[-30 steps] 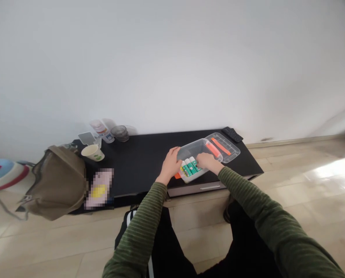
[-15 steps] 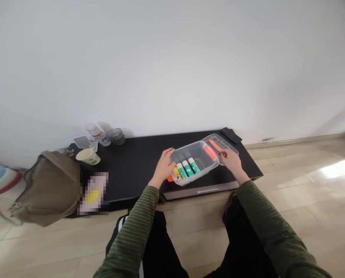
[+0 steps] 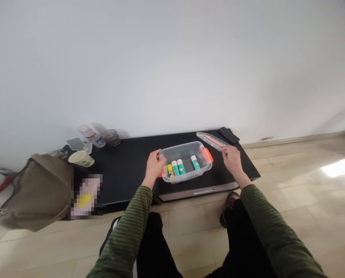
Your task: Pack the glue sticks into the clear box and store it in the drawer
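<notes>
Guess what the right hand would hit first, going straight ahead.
Probably the clear rectangular plastic lid, which the right hand seems to touch; beyond, perhaps the white wall, though depth is unclear.

Both arms reach forward and down, converging from the lower corners. The left arm (image 3: 128,227), in a long dark-green sleeve with thin pale stripes (image 3: 121,241), slants inward to a bare wrist (image 3: 148,183). The left hand (image 3: 153,166) curves in a grip, fingers (image 3: 154,153) forward, thumb (image 3: 162,161) apart from them. The right arm (image 3: 272,224), sleeved alike, angles inward; the right hand (image 3: 232,158) shows its back, fingertips (image 3: 226,150) bent in a pinch.
</notes>
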Tool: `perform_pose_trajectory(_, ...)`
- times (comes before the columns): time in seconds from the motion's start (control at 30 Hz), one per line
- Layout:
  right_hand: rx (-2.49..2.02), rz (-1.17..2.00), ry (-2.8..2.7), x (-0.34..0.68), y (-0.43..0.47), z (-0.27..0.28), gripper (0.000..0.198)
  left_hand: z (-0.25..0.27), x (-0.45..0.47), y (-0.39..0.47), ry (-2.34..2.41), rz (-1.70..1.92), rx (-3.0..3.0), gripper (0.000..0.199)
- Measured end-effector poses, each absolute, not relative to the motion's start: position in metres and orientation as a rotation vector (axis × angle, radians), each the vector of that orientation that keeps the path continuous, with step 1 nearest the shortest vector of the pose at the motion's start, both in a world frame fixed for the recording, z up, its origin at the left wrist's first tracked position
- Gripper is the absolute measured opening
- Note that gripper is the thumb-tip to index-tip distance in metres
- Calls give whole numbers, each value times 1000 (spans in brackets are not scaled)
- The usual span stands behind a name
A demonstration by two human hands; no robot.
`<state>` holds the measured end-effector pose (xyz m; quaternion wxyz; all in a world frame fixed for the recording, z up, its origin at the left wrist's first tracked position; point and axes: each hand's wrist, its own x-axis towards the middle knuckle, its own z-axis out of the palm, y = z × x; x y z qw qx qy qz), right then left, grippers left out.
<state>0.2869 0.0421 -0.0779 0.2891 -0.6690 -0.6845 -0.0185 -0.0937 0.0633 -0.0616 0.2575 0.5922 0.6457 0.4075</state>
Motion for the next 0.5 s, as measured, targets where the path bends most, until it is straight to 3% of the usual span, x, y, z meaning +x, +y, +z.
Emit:
perform_pose_trajectory(0.3, -943, 275, -818, 299, 62, -40, 34, -54, -92, 59, 1819, 1008, 1517, 36)
perform_pose_trajectory(0.5, -892, 685, -425, 295, 74, -39, 30, -68, -96, 66, 1725, 1026, 1510, 30)
